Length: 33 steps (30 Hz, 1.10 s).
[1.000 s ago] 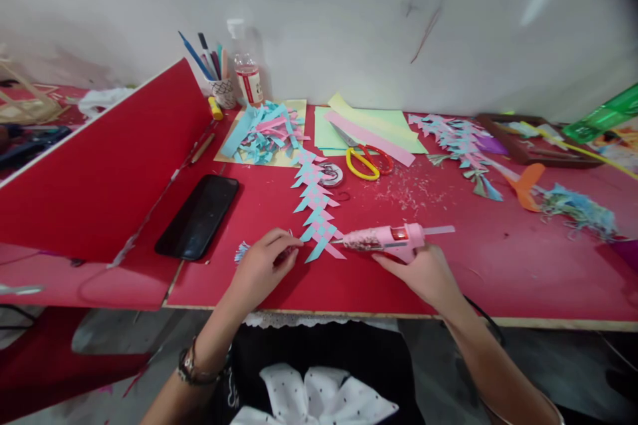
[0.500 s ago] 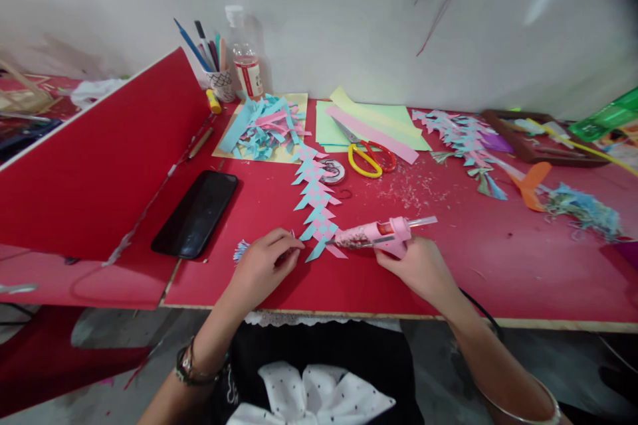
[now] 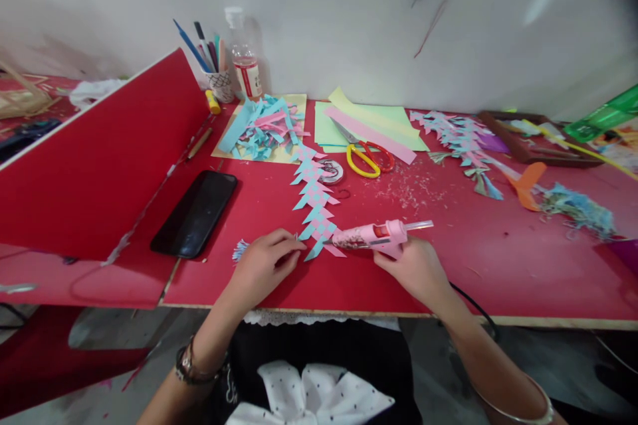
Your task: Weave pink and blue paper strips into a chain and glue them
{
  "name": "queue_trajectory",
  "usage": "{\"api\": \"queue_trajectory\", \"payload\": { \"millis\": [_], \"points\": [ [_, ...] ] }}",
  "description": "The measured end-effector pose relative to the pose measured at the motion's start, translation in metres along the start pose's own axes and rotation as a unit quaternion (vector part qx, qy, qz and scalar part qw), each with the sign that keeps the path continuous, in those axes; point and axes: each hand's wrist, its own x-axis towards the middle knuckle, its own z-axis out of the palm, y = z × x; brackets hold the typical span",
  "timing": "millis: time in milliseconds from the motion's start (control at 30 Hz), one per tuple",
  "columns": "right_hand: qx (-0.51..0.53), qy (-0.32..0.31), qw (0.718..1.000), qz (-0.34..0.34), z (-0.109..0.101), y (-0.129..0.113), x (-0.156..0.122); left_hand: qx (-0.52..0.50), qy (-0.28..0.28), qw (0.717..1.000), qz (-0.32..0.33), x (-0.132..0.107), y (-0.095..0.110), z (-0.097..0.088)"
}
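Observation:
A pink hot glue gun is in the grip of my right hand, with a clear glue stick poking out of its back. Its nozzle touches or hovers over the lower end of a woven pink and blue paper strip with pointed edges. Left of that end, my left hand has thumb and fingers closed together close to the strip; what they pinch, if anything, is hidden. A small blue and white tassel shows from behind this hand.
A black phone lies left, beside a standing red board. Yellow-and-red scissors rest by paper sheets, near a pile of paper scraps and a bottle. Another woven piece and a wooden tray are right.
The view has shifted very slightly. Both hands, the glue gun and the woven strip keep nearly the same places.

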Motion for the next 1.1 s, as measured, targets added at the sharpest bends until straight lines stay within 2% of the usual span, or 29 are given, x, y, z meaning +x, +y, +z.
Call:
{"api": "queue_trajectory", "payload": {
  "millis": [833, 967, 1100],
  "points": [
    [-0.032, 0.018, 0.999, -0.009, 0.0000, -0.0006, 0.0001, 0.021, -0.015, 0.999, 0.028, 0.0003, -0.0007, 0.0012],
    [-0.007, 0.017, 1.000, -0.005, 0.0007, 0.0001, -0.0007, 0.039, -0.034, 0.997, 0.065, -0.0002, -0.0003, 0.0012],
    [0.038, 0.030, 0.999, 0.016, -0.0010, 0.0000, -0.0019, 0.045, -0.035, 0.996, 0.073, -0.0002, -0.0008, 0.0023]
  ]
}}
